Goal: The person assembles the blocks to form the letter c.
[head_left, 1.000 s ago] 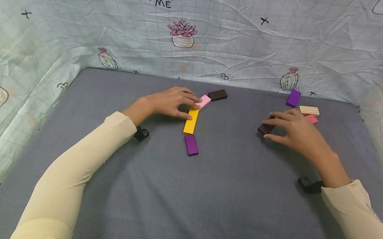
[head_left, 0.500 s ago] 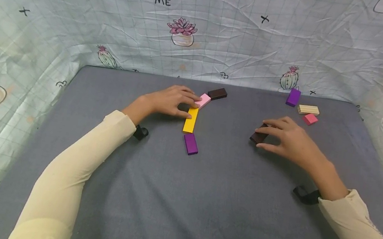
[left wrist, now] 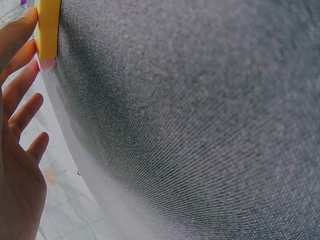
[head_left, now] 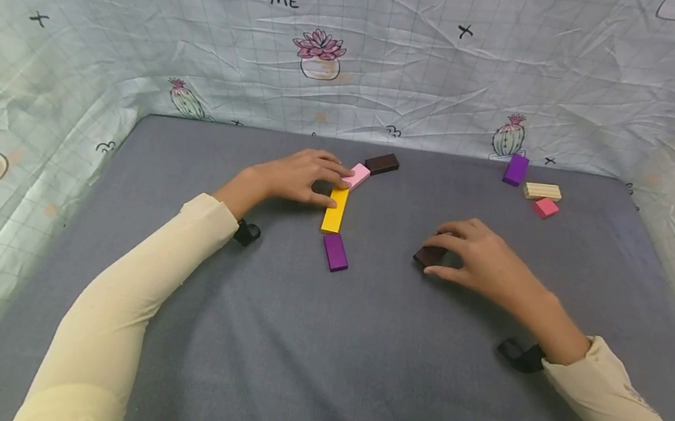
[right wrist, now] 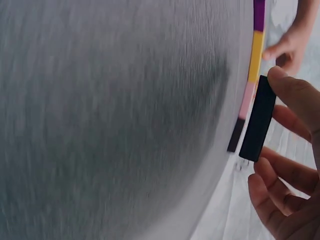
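Note:
My right hand (head_left: 480, 261) pinches a dark wooden block (head_left: 428, 256) between thumb and fingertips; the right wrist view shows this block (right wrist: 259, 119) upright along its length, partly behind the fingers. My left hand (head_left: 300, 176) rests its fingertips on a pink block (head_left: 358, 176) and its thumb against the edge of a yellow block (head_left: 334, 211). In the left wrist view, the fingers (left wrist: 24, 90) look fairly straight beside the yellow block (left wrist: 48, 30). A purple block (head_left: 335, 252) lies at the yellow block's near end, and a dark brown block (head_left: 381, 164) lies at the pink one's far end.
At the back right lie another purple block (head_left: 516, 170), a light wood block (head_left: 542, 192) and a red-pink block (head_left: 545, 208). Grey cloth (head_left: 314, 367) covers the table. Patterned fabric (head_left: 400, 52) hangs behind it and along both sides.
My right hand has carried the dark block leftward and nearer to me, away from the red-pink block, which it partly covered before. The left hand has stayed in place on the row of blocks.

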A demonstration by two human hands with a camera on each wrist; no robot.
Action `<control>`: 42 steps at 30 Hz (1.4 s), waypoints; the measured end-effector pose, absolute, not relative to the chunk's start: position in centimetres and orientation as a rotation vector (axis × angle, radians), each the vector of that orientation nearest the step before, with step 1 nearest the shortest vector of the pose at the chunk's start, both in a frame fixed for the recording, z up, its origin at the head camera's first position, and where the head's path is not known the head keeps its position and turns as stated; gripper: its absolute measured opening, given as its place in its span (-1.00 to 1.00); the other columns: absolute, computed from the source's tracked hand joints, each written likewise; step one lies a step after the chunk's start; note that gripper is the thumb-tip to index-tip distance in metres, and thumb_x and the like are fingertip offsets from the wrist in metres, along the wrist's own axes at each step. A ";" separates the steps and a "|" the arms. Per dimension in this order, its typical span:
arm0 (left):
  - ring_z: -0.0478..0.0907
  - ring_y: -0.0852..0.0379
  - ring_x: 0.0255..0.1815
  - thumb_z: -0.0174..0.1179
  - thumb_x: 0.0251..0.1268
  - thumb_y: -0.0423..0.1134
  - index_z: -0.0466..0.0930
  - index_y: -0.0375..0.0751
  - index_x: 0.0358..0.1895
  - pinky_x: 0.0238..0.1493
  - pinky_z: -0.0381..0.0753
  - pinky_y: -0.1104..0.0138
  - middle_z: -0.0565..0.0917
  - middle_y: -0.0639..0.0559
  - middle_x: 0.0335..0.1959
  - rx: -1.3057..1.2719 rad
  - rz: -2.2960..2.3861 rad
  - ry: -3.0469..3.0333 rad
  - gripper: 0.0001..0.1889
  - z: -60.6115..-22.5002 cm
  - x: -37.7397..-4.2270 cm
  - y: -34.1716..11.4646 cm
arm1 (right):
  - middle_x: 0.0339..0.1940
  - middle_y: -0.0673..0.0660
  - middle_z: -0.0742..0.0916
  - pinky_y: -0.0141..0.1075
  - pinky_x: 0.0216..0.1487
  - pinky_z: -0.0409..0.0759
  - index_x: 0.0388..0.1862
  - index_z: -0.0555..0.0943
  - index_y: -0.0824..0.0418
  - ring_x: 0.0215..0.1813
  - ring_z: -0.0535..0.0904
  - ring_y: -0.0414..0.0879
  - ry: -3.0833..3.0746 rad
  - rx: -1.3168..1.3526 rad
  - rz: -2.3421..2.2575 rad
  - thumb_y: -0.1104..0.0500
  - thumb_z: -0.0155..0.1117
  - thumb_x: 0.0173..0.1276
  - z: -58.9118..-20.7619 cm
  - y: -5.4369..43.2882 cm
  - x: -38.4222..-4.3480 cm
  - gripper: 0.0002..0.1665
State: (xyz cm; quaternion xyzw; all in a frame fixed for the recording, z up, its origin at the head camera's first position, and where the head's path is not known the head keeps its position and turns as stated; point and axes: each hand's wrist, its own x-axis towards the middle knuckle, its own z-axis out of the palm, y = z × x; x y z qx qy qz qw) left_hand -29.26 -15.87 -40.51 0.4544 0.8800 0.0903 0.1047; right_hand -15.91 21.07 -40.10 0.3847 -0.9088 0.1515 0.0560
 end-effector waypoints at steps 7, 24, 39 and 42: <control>0.22 -0.11 0.51 0.24 0.40 0.12 0.57 -0.05 0.37 0.52 0.09 -0.09 0.42 0.04 0.50 1.330 0.269 2.590 -0.44 -40.4 -29.2 -15.9 | 0.00 0.14 0.72 0.00 0.01 0.61 0.02 0.77 0.09 0.02 0.56 0.05 -2.833 1.171 0.478 -0.07 0.62 0.13 -40.6 18.3 -14.6 -0.50; 0.23 -0.09 0.51 0.22 0.41 0.14 0.56 -0.03 0.38 0.52 0.10 -0.07 0.42 0.06 0.50 1.347 0.267 2.591 -0.43 -41.0 -29.6 -16.0 | 0.09 0.12 0.71 -0.04 0.03 0.65 0.09 0.75 0.10 0.03 0.62 0.00 -2.732 1.294 0.417 0.06 0.58 0.21 -41.6 17.8 -13.6 -0.55; 0.25 -0.09 0.49 0.23 0.40 0.14 0.58 -0.03 0.37 0.51 0.13 -0.07 0.44 0.06 0.48 1.368 0.274 2.598 -0.44 -40.9 -29.7 -16.1 | -0.29 0.04 0.72 -0.26 -0.30 0.54 0.01 0.82 0.01 -0.30 0.54 -0.12 -2.473 1.516 0.290 0.23 0.61 0.16 -41.6 17.1 -13.9 -0.60; 0.25 -0.09 0.49 0.23 0.41 0.14 0.57 -0.03 0.37 0.51 0.13 -0.07 0.44 0.06 0.49 1.371 0.272 2.598 -0.44 -40.8 -29.6 -16.1 | -0.21 0.03 0.74 -0.26 -0.24 0.59 0.04 0.81 0.00 -0.20 0.59 -0.11 -2.474 1.546 0.300 0.21 0.60 0.18 -41.7 16.8 -14.0 -0.59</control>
